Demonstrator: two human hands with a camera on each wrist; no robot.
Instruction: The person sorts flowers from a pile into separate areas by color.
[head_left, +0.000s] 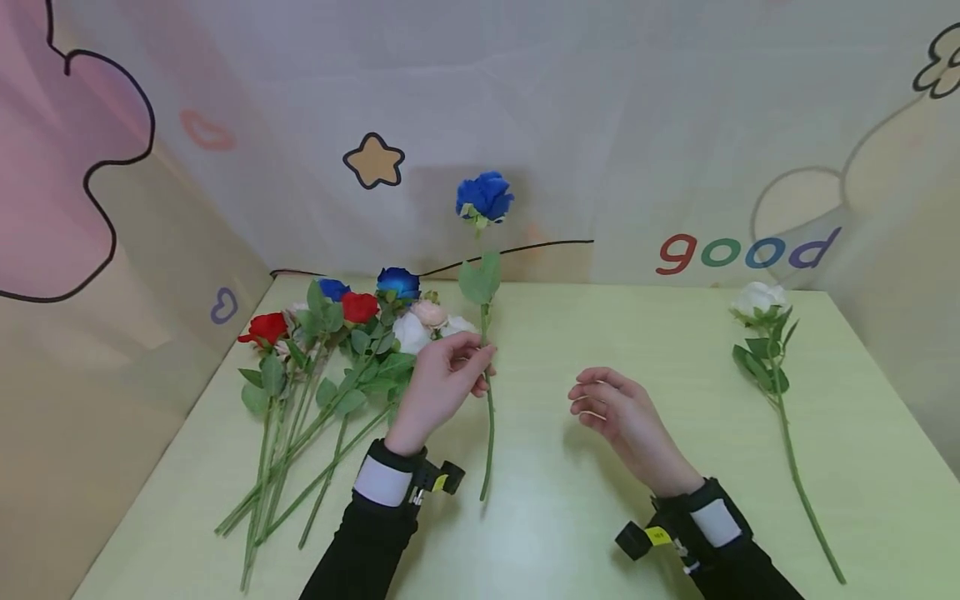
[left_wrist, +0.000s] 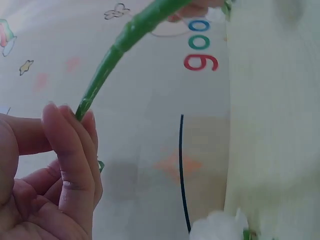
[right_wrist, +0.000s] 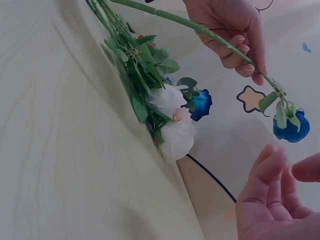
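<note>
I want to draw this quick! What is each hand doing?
Left hand: pinches the blue rose by its stem, holding it upright.
Right hand: open, holding nothing.

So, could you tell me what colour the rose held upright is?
Blue; the rose shows best in the head view.

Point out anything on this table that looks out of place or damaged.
Nothing looks damaged or spilled. One white artificial rose lies alone at the table's right side, apart from the mixed heap of red, blue, white and pink roses on the left. The left hand holds a blue artificial rose upright.
</note>
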